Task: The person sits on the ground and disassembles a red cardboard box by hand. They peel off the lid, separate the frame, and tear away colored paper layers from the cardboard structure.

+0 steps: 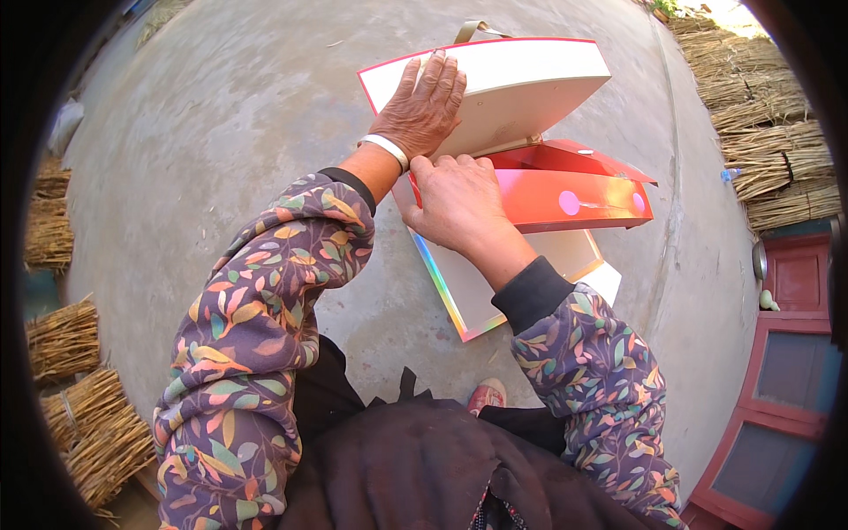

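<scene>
- While pressed flat, fingers spread, left hand lying on the cream panel of an opened gift box.
- Right hand curled shut over the red flap, just below the left.
- Under both palms: one box, cream inside, red edging, rainbow-foil rim, two pink dots.
- Beneath, grey concrete ground, outdoors.
- Farther out, straw bundles along both sides; a red door off to the right.
</scene>
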